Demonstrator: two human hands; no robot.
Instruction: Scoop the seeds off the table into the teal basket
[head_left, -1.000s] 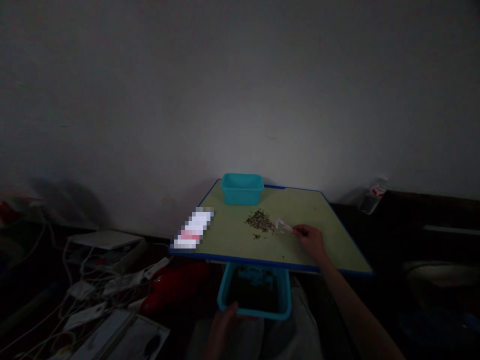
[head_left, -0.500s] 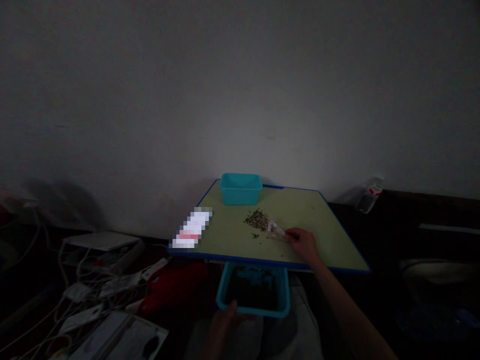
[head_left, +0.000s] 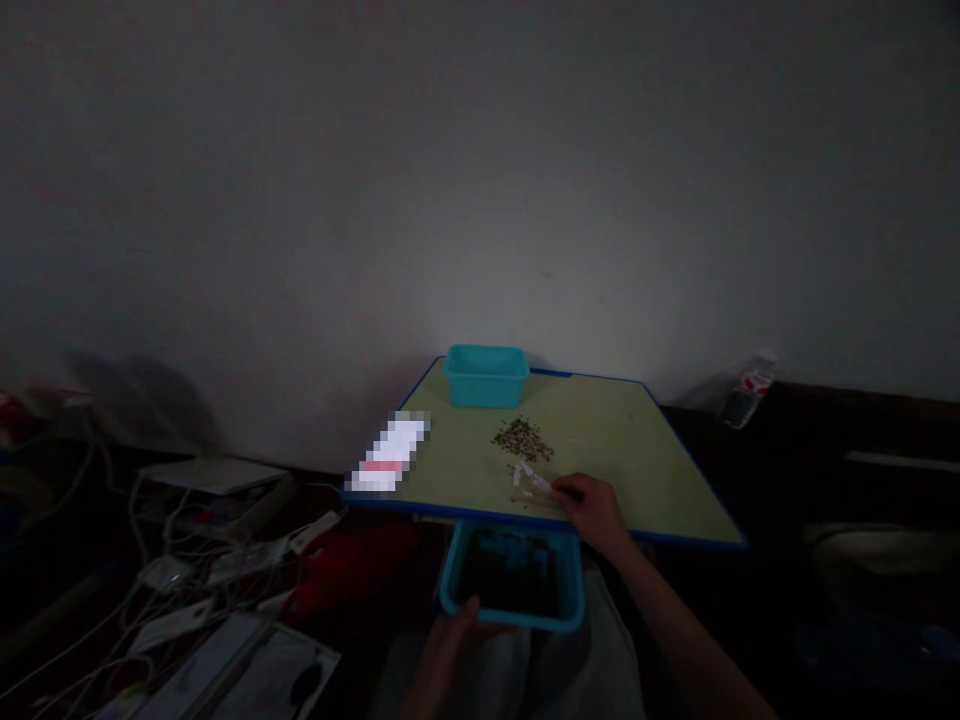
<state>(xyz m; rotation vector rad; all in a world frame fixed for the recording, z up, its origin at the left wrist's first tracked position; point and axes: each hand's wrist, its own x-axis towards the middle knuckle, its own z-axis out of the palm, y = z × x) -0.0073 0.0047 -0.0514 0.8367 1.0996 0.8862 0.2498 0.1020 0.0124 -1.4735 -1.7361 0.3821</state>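
My left hand (head_left: 456, 632) grips the near left rim of a turquoise plastic basin (head_left: 517, 619), held over my lap just below the table's front edge. Dark contents lie inside it, too dim to make out. Between the fingertips of my right hand (head_left: 592, 508) is a clear plastic piece with white patches (head_left: 532, 480), low over the tabletop near its front edge. Beyond it lies a scattered pile of small dark seed-like bits (head_left: 523, 439), with a few loose ones nearer me. The piece's exact kind is unclear in the dim light.
A second turquoise basin (head_left: 487, 388) stands at the back of the blue-edged table (head_left: 622, 420). A bright pixelated phone-like shape (head_left: 390, 455) lies at the left edge. Tangled cables (head_left: 172, 570) and a red cloth (head_left: 352, 565) are left; a bottle (head_left: 748, 392) leans on the right.
My right hand has drawn the clear plastic piece toward me and slightly left, off the pile to the table's front. My left hand still holds the basin.
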